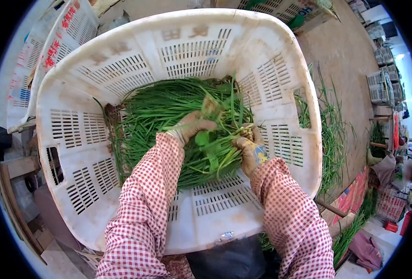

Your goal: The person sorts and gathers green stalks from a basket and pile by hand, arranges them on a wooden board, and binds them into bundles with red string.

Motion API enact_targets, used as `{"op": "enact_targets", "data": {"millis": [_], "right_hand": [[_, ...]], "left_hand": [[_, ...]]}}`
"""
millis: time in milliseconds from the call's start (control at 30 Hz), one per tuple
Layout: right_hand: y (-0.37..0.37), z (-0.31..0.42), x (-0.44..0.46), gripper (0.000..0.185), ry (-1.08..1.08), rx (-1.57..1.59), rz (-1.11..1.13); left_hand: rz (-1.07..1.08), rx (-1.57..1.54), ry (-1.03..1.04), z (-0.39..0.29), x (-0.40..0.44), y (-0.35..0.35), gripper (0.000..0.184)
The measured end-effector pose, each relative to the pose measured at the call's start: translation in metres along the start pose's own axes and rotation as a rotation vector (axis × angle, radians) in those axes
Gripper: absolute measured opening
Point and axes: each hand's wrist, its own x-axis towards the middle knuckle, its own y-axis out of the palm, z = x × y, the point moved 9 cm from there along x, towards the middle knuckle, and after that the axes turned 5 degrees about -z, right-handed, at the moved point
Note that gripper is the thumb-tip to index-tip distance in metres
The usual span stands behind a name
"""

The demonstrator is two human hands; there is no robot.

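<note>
A large white slotted plastic basket (273,195) holds a thick layer of long green leafy stalks (159,102). Both my hands are gloved and inside it, above the stalks. My left hand (189,128) is closed, thumb and fingers pressed around some green stalks near the middle. To its right, my right hand (251,149) is wrapped round the pale ends of a small bunch of stalks (222,149). Broader green leaves and a brownish, blurred piece lie between the two hands. Checked sleeves cover both forearms.
More white crates (82,28) stand at the upper left, with another crate (285,11) at the top. Loose green stalks (331,135) lie on the floor right of the basket. Farther right are stacked baskets (382,86), a person and a purple cloth (366,251).
</note>
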Motion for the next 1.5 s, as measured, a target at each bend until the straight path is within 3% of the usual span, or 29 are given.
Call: {"op": "enact_targets", "data": {"millis": [67,133,200,233,267,333,367,433,600,733,767,800,867,933,1000,1067,1100,1133,1200,1233,1267,1333,1400,1467,1500], "right_hand": [[0.0,0.004,-0.004,0.045,-0.008,0.044,0.044],[0.008,0.016,-0.013,0.04,0.035,0.079,0.067],[0.015,0.031,-0.017,0.039,-0.065,-0.016,0.098],[0.02,0.034,-0.017,0.036,-0.061,-0.1,0.125],[0.018,0.034,-0.018,0.036,-0.059,-0.096,0.121],[0.018,0.035,-0.022,0.036,-0.061,-0.094,0.171],[0.021,0.055,-0.037,0.041,-0.052,-0.049,0.219],[0.001,0.081,-0.054,0.043,-0.084,0.083,0.213],[-0.089,0.177,-0.102,0.043,-0.326,0.449,0.206],[-0.186,0.26,-0.184,0.045,-0.605,0.494,0.121],[-0.218,0.276,-0.211,0.044,-0.679,0.496,0.048],[-0.246,0.295,-0.233,0.042,-0.757,0.482,0.111],[-0.29,0.317,-0.297,0.047,-0.8,0.501,-0.084],[-0.329,0.331,-0.353,0.045,-0.938,0.478,-0.083],[-0.354,0.336,-0.396,0.041,-1.019,0.364,-0.189],[-0.393,0.326,-0.41,0.04,-1.087,0.377,-0.297],[-0.396,0.321,-0.415,0.039,-1.097,0.331,-0.318],[-0.393,0.316,-0.421,0.037,-1.111,0.29,-0.337],[-0.363,0.304,-0.442,0.035,-1.228,0.32,-0.368],[-0.353,0.302,-0.455,0.037,-1.344,0.207,-0.43],[-0.345,0.294,-0.459,0.037,-1.347,0.232,-0.43],[-0.33,0.291,-0.474,0.039,-1.514,0.07,-0.421],[-0.312,0.279,-0.483,0.037,-1.46,-0.046,-0.358],[-0.24,0.269,-0.521,0.033,-1.571,0.019,-0.371],[-0.225,0.266,-0.531,0.029,-1.686,-0.163,-0.372]], "left_hand": [[-0.215,-0.125,-0.069,0.032,0.023,-0.039,0.074],[-0.159,-0.092,0.03,0.007,0.01,-0.017,0.077],[-0.275,0.626,0.082,0.001,0.017,-0.013,0.063],[-0.315,0.88,0.072,-0.003,0.017,-0.004,0.067],[-0.362,1.121,0.238,0.016,0.04,-0.003,0.065],[-0.339,1.087,0.015,-0.011,0.014,0.019,0.062],[-0.33,1.085,0.019,-0.011,0.018,0.023,0.062],[-0.269,1.32,-0.064,-0.002,0.026,0.03,0.058],[-0.332,1.35,-0.243,0.0,0.02,0.032,0.047],[-0.327,1.159,-0.113,0.028,0.041,0.016,0.07],[-0.212,1.282,-0.134,0.019,0.028,0.029,0.076],[-0.1,1.406,-0.153,0.009,0.011,0.038,0.083],[0.027,1.49,0.22,-0.016,-0.007,0.043,0.089],[-0.13,1.726,-0.063,-0.068,-0.056,0.06,0.085],[-0.372,1.661,0.225,-0.125,-0.097,0.077,0.073],[-0.401,1.449,0.735,-0.16,-0.14,0.109,0.054],[-0.316,1.281,0.889,-0.174,-0.177,0.143,0.034],[-0.106,1.041,0.915,-0.17,-0.205,0.18,0.022],[0.343,0.911,0.686,-0.147,-0.297,0.278,0.022],[0.616,0.838,0.413,-0.119,-0.329,0.313,0.031],[0.895,0.588,0.307,-0.094,-0.364,0.346,0.055],[1.076,0.115,-0.2,-0.042,-0.399,0.393,0.086],[0.964,0.017,-0.249,-0.024,-0.4,0.411,0.097],[0.862,-0.074,-0.294,-0.014,-0.393,0.411,0.108],[0.742,-0.186,-0.346,-0.012,-0.382,0.405,0.11]]}}
